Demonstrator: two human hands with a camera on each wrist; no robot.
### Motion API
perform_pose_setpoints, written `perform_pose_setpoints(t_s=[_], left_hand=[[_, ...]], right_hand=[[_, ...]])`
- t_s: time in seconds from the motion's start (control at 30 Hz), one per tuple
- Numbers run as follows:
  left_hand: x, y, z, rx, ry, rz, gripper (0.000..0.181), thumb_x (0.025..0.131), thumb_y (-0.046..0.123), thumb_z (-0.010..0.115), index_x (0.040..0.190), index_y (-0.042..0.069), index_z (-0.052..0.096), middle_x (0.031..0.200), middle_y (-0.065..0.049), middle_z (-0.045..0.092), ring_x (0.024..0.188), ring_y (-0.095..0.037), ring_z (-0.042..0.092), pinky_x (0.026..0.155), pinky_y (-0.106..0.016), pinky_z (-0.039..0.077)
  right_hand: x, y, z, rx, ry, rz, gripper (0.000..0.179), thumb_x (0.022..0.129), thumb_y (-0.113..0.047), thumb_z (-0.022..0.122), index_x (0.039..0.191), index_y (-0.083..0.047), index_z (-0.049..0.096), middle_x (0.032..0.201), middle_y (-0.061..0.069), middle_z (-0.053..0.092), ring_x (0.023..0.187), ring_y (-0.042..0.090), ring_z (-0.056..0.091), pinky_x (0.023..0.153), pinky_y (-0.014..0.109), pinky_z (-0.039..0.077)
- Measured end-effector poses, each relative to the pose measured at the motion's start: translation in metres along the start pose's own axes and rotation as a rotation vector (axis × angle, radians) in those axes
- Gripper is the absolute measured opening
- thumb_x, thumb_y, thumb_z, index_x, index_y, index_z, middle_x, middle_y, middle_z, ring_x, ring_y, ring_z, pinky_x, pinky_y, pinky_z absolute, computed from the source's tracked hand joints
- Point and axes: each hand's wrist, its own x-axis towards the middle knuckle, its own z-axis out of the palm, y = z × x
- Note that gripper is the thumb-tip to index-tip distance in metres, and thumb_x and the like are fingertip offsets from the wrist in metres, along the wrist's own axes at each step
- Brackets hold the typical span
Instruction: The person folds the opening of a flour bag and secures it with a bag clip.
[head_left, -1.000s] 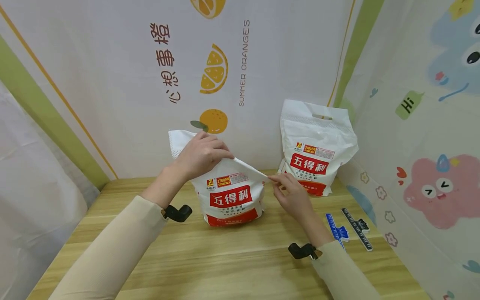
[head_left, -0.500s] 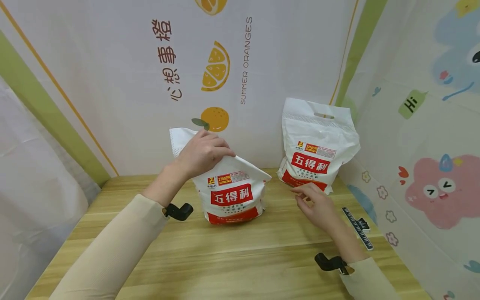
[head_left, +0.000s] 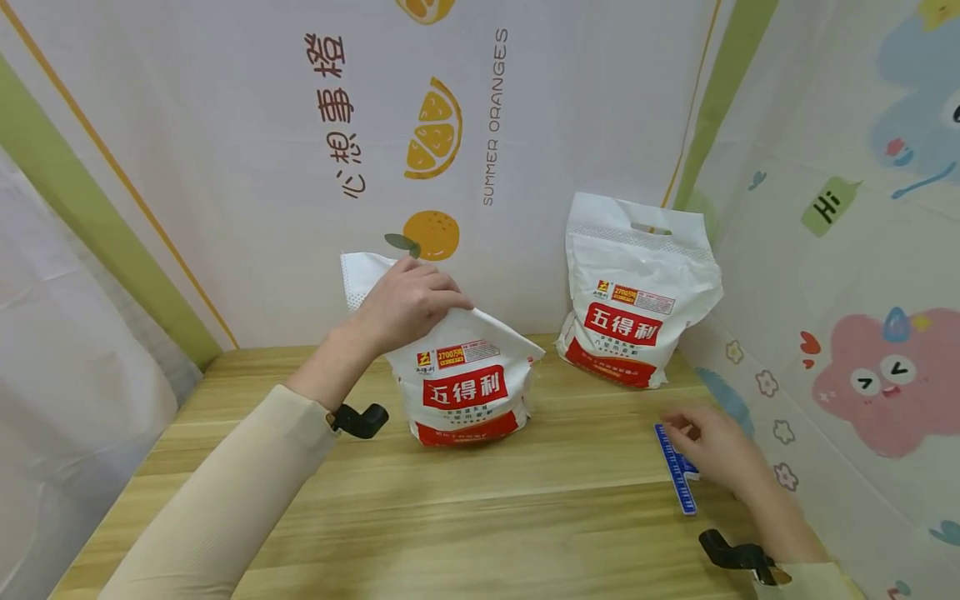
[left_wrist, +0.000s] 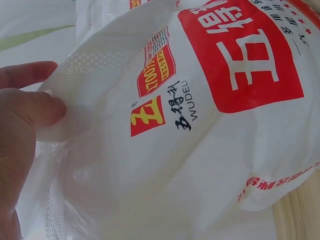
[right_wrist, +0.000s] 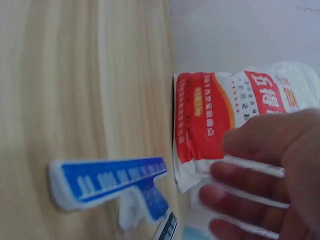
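Note:
My left hand (head_left: 408, 304) pinches the folded-down top of a white flour bag (head_left: 457, 417) with red labels, which stands at the middle of the table. In the left wrist view, the thumb (left_wrist: 47, 107) presses on the front of the bag's dotted top band. My right hand (head_left: 716, 446), holding nothing, hovers over the right side of the table with its fingers loosely bent. Beside and partly under it lies a blue bag clip (head_left: 676, 471) with piano-key markings. A matching black clip (right_wrist: 166, 229) shows only in part in the right wrist view; my right hand hides it in the head view.
A second flour bag (head_left: 637, 283), its handle slot upright, stands at the back right against the curtain. A printed curtain (head_left: 765, 333) hangs along the table's right side and another one with oranges hangs behind. The wooden tabletop (head_left: 480, 517) extends in front of the bags.
My right hand has let go of the bag's folded right corner and moved right and down to the clips. My left hand keeps its grip on the bag top.

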Motion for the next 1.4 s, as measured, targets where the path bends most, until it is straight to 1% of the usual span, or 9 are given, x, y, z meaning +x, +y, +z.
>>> perform_pose_setpoints(t_s=[0.23,0.33,0.47,0.77,0.97,1.1,1.2,1.27,1.4], left_hand=[[-0.002,-0.002,0.001,-0.004,0.004,0.000,0.023,0.097,0.001,0.080,0.113,0.016,0.087,0.106,-0.004,0.083,0.106,-0.026,0.077,0.093,-0.046,0.054],[-0.002,-0.002,0.001,-0.001,0.003,-0.001,0.024,0.097,0.001,0.080,0.113,0.017,0.087,0.107,-0.003,0.083,0.106,-0.026,0.077,0.093,-0.046,0.054],[-0.002,-0.002,0.001,0.000,0.008,0.006,0.024,0.097,0.001,0.080,0.113,0.017,0.087,0.106,-0.003,0.083,0.106,-0.026,0.077,0.093,-0.047,0.053],[-0.002,-0.002,0.000,0.000,-0.005,-0.005,0.023,0.097,0.004,0.082,0.114,0.018,0.087,0.108,-0.003,0.084,0.107,-0.026,0.078,0.095,-0.047,0.054],[-0.002,-0.003,-0.001,-0.010,-0.013,-0.011,0.022,0.097,0.004,0.081,0.114,0.017,0.086,0.109,-0.003,0.084,0.108,-0.026,0.077,0.097,-0.048,0.054],[-0.001,-0.003,-0.002,0.005,-0.010,-0.012,0.022,0.097,0.004,0.082,0.114,0.017,0.086,0.108,-0.003,0.084,0.108,-0.026,0.077,0.095,-0.047,0.054],[-0.002,-0.003,-0.003,0.014,-0.004,-0.015,0.023,0.096,0.004,0.082,0.114,0.018,0.086,0.108,-0.003,0.084,0.107,-0.026,0.077,0.093,-0.046,0.054],[-0.002,-0.003,-0.003,0.010,-0.005,-0.012,0.023,0.097,0.003,0.081,0.114,0.018,0.086,0.108,-0.003,0.084,0.107,-0.026,0.077,0.093,-0.047,0.053],[-0.002,-0.003,-0.003,0.013,-0.009,-0.003,0.024,0.097,0.003,0.080,0.114,0.019,0.086,0.108,-0.003,0.083,0.108,-0.026,0.077,0.094,-0.047,0.053]], right_hand=[[-0.005,0.019,0.001,-0.084,-0.172,0.185,0.026,0.102,-0.019,0.074,0.120,0.001,0.075,0.103,0.014,0.076,0.086,0.023,0.067,0.073,0.043,0.059],[-0.007,0.023,0.003,-0.112,-0.197,0.239,0.028,0.101,-0.020,0.076,0.119,0.001,0.074,0.102,0.016,0.074,0.086,0.025,0.066,0.075,0.046,0.058],[-0.008,0.024,0.006,-0.145,-0.189,0.271,0.029,0.100,-0.021,0.078,0.119,0.001,0.074,0.101,0.018,0.072,0.088,0.029,0.065,0.076,0.049,0.057],[0.003,0.023,0.016,-0.078,-0.201,0.277,0.037,0.099,-0.023,0.078,0.126,0.003,0.072,0.105,0.021,0.074,0.090,0.028,0.068,0.077,0.048,0.059],[0.008,0.019,0.019,-0.031,-0.236,0.271,0.047,0.099,-0.030,0.079,0.121,0.010,0.070,0.105,0.021,0.074,0.091,0.028,0.069,0.079,0.048,0.060],[0.011,0.014,0.022,0.047,-0.248,0.272,0.040,0.100,-0.034,0.078,0.107,0.005,0.068,0.093,0.013,0.068,0.084,0.024,0.061,0.071,0.039,0.052],[0.013,0.008,0.024,0.128,-0.250,0.278,0.031,0.102,-0.030,0.075,0.101,0.000,0.066,0.086,0.008,0.065,0.078,0.021,0.060,0.067,0.034,0.048],[0.014,0.003,0.025,0.161,-0.243,0.271,0.028,0.102,-0.027,0.073,0.101,0.000,0.065,0.085,0.007,0.066,0.075,0.019,0.062,0.066,0.033,0.050],[0.020,-0.006,0.021,0.228,-0.182,0.240,0.027,0.105,-0.023,0.071,0.108,0.003,0.065,0.089,0.010,0.069,0.076,0.019,0.066,0.064,0.031,0.055]])
